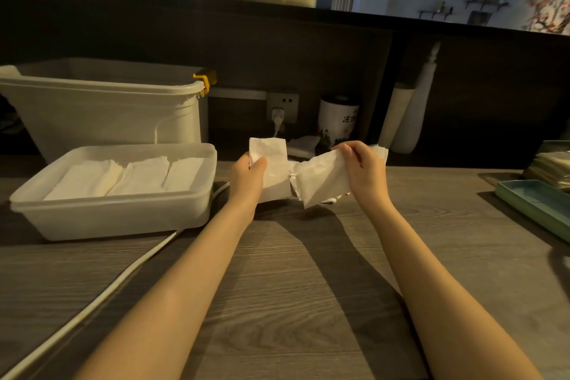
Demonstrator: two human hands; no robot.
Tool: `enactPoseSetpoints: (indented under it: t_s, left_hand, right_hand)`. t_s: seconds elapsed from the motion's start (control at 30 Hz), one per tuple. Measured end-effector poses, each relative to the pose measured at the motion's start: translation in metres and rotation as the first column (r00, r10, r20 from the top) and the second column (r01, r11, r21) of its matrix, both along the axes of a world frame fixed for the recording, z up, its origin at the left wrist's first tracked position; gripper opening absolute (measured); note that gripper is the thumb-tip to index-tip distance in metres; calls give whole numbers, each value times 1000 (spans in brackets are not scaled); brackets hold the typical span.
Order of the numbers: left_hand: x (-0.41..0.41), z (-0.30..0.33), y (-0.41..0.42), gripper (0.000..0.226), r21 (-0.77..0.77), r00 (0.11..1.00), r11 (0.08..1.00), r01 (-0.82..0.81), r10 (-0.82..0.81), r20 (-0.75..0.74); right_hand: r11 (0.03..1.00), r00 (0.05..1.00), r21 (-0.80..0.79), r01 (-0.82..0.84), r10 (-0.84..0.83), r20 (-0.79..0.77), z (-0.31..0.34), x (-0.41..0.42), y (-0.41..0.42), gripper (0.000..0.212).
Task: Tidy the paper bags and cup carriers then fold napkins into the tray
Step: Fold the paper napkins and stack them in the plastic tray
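While both hands — left (250, 174), right (361, 168) — pinch a crinkled white napkin (296, 176), a translucent tray (117, 213) of folded napkins sits left.

Both hands grip a white napkin (287, 174) above the table (293, 287). The left hand (248, 177) pinches one end, the right hand (362, 170) the other. Folded napkins (129, 177) fill the tray (114, 219) near the table's left edge.

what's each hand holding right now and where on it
Both hold one white napkin above the counter: the left hand pinches its left end, the right hand grips its right end.
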State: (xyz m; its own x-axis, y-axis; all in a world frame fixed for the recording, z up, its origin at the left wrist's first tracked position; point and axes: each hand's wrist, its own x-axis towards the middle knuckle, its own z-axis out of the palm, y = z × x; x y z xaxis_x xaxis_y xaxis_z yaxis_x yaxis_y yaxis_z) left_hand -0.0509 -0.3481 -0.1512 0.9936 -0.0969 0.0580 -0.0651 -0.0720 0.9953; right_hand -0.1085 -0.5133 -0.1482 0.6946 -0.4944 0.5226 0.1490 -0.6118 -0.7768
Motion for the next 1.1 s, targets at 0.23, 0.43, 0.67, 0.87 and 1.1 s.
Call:
enactPoseSetpoints:
  t_s: [0.23,0.43,0.67,0.87,1.1]
  left_hand:
    - [-8,8,3,11,96,956,962,257,-238,-173]
    - [-15,8,4,25,164,875,873,459,-413,-252]
    - [-18,6,0,40,199,847,825,529,-502,-174]
    - [-18,4,-5,43,170,893,881,441,-411,-185]
    - [-13,-1,-4,31,132,933,941,311,-277,-228]
  right_hand:
    - [953,937,16,-303,301,-175,6,-7,10,18]
    - [937,916,-76,-342,314,-249,9,-3,16,15]
    - [961,959,-178,-211,168,-227,5,1,8,21]
    - [982,969,-110,-151,125,-211,3,1,4,22]
    - [882,913,302,-362,401,-77,21,-17,13,9]
